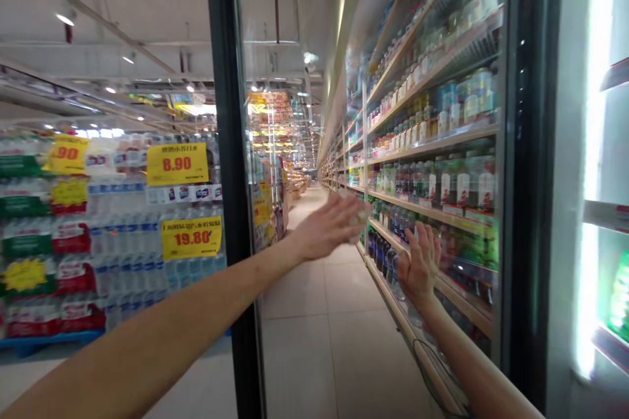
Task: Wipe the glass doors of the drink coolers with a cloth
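My left hand (329, 226) reaches across the glass door panel (299, 353), its fingers stretched out to the right and smeared by motion. A pale, blurred patch lies at its fingertips; I cannot tell whether it is a reflection or a thin thing. My right hand (420, 262) is lower and to the right, fingers spread upward with the thumb on the left, and I make out nothing in it. It looks close to the glass, but contact is unclear. Dark frame bars (236, 209) edge the panel at both sides.
Long shelves of bottled drinks (462, 190) show in the glass on the right, with a black cable (427, 366) low down. Packed bottles (132, 229) with yellow price signs (177, 163) stand at left. A bright light strip (592, 209) is at far right.
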`<state>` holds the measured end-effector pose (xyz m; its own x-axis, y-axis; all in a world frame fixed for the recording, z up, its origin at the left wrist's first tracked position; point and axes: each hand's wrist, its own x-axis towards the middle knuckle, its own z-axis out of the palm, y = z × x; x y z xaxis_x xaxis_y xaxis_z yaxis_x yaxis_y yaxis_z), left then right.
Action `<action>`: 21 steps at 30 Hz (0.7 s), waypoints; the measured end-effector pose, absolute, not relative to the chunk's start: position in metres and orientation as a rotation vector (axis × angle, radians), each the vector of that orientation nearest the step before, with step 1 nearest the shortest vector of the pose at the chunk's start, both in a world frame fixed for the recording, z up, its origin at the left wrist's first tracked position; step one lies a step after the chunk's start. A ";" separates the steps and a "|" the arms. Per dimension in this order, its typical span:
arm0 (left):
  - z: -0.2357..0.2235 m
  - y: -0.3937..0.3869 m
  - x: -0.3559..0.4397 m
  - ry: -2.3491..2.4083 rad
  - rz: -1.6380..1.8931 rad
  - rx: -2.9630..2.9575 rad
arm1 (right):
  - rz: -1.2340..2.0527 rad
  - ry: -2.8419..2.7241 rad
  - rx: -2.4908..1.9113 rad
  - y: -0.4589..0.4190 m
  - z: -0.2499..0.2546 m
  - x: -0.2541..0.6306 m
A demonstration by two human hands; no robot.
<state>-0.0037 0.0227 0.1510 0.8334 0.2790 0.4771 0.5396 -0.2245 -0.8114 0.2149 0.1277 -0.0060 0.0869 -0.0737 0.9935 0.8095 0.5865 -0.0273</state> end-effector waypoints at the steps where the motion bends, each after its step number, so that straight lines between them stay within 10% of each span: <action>1: 0.147 0.022 -0.005 -0.519 -0.132 -1.884 | -0.746 -1.332 -0.702 0.128 -0.006 0.215; 8: 0.196 0.018 -0.020 -0.929 -0.732 -1.476 | -0.721 -1.334 -0.720 0.128 -0.006 0.215; 14: 0.174 0.016 -0.017 -0.502 -0.100 -1.918 | -0.713 -1.365 -0.775 0.129 -0.009 0.216; 21: 0.206 0.009 -0.031 -0.926 -0.741 -1.564 | -0.711 -1.360 -0.799 0.128 -0.013 0.214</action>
